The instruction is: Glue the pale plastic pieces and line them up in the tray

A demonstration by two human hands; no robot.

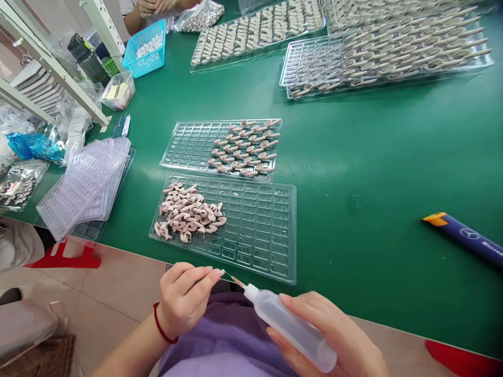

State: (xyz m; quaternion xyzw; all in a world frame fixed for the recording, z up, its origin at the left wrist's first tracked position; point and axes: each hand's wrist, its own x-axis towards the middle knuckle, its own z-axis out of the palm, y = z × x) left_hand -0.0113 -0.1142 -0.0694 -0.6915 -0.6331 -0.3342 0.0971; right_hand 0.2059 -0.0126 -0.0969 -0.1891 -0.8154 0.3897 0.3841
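My right hand [338, 335] is wrapped round a translucent squeeze bottle [288, 324] with a white cap and a thin needle nozzle. The nozzle points left, close to the fingertips of my left hand [186, 296]. Between those fingertips is a small whitish piece [222, 273], too small to identify. Just beyond my hands lies a clear plastic compartment tray [263, 230] with a loose heap of pale pink curved parts [188, 212] on its left side. A second clear tray [190, 144] behind it bears rows of similar parts with stems [247, 149] at its right.
Larger trays of parts [385, 57] stand along the back of the green table [373, 157]. A blue basket [145, 50] and stacked clear trays [86, 183] are at left. A dark blue tube [467, 235] lies right. Another person's hands [151, 7] show at the top.
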